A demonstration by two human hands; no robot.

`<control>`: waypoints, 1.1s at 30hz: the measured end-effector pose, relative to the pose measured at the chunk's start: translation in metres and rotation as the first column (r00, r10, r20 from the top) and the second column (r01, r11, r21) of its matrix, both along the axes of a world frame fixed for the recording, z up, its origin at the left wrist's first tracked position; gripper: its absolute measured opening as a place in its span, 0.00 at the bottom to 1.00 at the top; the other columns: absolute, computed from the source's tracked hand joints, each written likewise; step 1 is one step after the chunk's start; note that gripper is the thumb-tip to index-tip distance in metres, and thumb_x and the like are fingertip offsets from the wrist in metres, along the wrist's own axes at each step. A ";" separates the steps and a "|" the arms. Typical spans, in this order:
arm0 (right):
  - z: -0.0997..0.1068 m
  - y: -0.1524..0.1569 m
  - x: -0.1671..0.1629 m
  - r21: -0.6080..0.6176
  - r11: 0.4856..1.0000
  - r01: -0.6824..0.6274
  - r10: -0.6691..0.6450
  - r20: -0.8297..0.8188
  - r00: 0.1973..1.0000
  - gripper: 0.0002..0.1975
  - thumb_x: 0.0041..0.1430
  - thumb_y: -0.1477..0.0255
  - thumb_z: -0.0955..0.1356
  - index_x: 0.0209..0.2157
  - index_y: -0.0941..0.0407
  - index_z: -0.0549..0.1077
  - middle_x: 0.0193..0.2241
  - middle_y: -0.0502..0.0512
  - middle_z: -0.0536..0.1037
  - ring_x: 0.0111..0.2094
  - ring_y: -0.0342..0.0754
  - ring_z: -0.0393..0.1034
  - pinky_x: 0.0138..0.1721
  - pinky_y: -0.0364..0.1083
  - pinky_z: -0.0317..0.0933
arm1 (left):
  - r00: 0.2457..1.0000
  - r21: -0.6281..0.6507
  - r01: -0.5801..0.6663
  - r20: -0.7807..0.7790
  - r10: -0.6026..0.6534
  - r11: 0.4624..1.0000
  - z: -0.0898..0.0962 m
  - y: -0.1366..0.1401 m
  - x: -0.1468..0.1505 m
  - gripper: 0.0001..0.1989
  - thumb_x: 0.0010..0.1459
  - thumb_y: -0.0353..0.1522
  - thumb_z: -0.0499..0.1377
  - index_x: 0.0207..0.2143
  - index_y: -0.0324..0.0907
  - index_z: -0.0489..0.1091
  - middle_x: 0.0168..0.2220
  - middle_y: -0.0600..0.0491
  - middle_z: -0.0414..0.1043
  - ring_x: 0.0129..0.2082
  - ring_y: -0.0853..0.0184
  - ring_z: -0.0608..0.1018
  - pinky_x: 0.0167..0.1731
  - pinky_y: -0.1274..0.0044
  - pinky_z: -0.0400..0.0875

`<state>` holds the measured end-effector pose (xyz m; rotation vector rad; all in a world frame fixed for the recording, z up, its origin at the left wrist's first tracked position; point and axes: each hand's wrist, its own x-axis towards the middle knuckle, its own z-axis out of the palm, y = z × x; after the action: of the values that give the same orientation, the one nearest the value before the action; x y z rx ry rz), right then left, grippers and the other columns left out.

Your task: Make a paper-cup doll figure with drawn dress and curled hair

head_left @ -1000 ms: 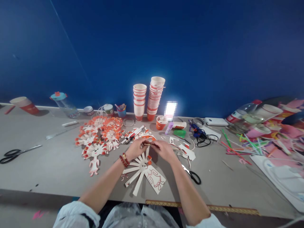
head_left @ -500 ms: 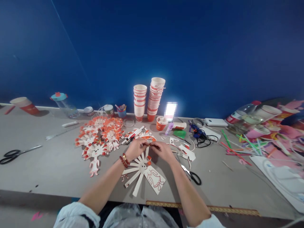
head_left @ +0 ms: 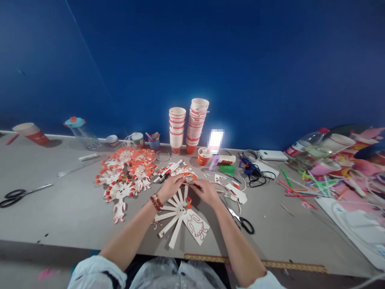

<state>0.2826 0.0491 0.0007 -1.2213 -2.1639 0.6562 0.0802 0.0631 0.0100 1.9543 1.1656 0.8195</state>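
Note:
My left hand (head_left: 171, 189) and my right hand (head_left: 206, 190) are both closed, fingertips pinched close together over the grey table. A thin brownish stick (head_left: 188, 184) spans the small gap between them. Right below lies a cut paper cup (head_left: 180, 212), its white strips fanned out around a drawn face; one strip runs up to my fingertips, which hide its end. On the fan's right side, an orange-red strip end is curled up. Beside the face is a white card (head_left: 197, 228) with a dress figure outlined in red.
Finished paper figures (head_left: 129, 172) with orange curls are heaped at left. Stacked paper cups (head_left: 197, 126) stand by the blue wall. Black-handled scissors (head_left: 246, 225) lie near my right forearm, another pair of scissors (head_left: 18, 195) far left. A glue gun (head_left: 251, 166) and coloured straws (head_left: 297, 188) are right.
My fingertips have moved slightly apart, and more of the thin stick shows between them. The fanned paper cup has shifted only a little.

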 end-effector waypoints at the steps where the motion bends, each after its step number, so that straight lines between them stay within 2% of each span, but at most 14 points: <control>1: 0.000 0.000 0.000 0.011 1.000 -0.006 0.006 0.000 1.000 0.10 0.66 0.68 0.63 0.39 0.52 0.77 0.36 0.54 0.80 0.37 0.50 0.73 0.39 0.46 0.62 | 1.000 0.002 0.000 -0.016 0.000 1.000 -0.001 0.000 0.000 0.16 0.66 0.35 0.46 0.28 0.41 0.67 0.26 0.55 0.71 0.28 0.68 0.73 0.30 0.77 0.67; 6: -0.003 0.001 -0.001 0.054 0.998 -0.039 0.038 0.020 0.999 0.11 0.67 0.67 0.63 0.40 0.52 0.77 0.36 0.55 0.80 0.38 0.51 0.73 0.40 0.47 0.62 | 0.996 0.030 0.021 -0.093 -0.018 0.999 -0.004 0.000 0.000 0.17 0.64 0.39 0.49 0.26 0.41 0.68 0.24 0.55 0.69 0.26 0.67 0.70 0.28 0.77 0.64; 12: -0.007 0.002 -0.001 0.071 0.997 -0.029 0.027 0.028 0.999 0.12 0.68 0.66 0.62 0.41 0.52 0.76 0.37 0.55 0.80 0.39 0.51 0.72 0.40 0.47 0.62 | 0.986 0.068 0.036 -0.164 -0.025 0.997 -0.003 0.000 -0.002 0.15 0.64 0.38 0.50 0.29 0.41 0.71 0.26 0.53 0.72 0.27 0.66 0.72 0.28 0.77 0.63; 21: -0.007 0.000 -0.004 0.038 0.999 -0.007 0.003 0.120 0.993 0.13 0.69 0.64 0.60 0.39 0.52 0.74 0.35 0.54 0.79 0.37 0.50 0.71 0.36 0.45 0.59 | 0.972 0.125 0.064 -0.231 -0.034 0.990 -0.007 0.001 0.001 0.11 0.63 0.34 0.52 0.31 0.41 0.72 0.30 0.50 0.75 0.33 0.62 0.75 0.36 0.74 0.65; 27: -0.006 0.000 -0.003 -0.014 1.000 0.011 -0.009 0.151 0.989 0.10 0.67 0.67 0.62 0.34 0.53 0.73 0.30 0.51 0.77 0.32 0.47 0.69 0.31 0.43 0.55 | 0.966 0.136 0.109 -0.248 -0.073 0.985 -0.010 0.002 0.001 0.11 0.64 0.33 0.52 0.32 0.41 0.72 0.31 0.50 0.75 0.33 0.62 0.75 0.39 0.73 0.66; 33: -0.002 -0.003 -0.005 0.033 0.999 0.018 -0.022 0.148 0.989 0.07 0.64 0.70 0.64 0.31 0.54 0.70 0.29 0.51 0.75 0.31 0.46 0.67 0.31 0.42 0.54 | 0.962 0.131 0.144 -0.251 -0.107 0.981 -0.012 0.003 -0.001 0.09 0.63 0.32 0.53 0.32 0.41 0.71 0.30 0.53 0.74 0.34 0.65 0.75 0.37 0.76 0.65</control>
<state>0.2778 0.0457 -0.0016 -1.3104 -2.2708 0.5360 0.0796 0.0665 -0.0018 2.2783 1.1304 0.6274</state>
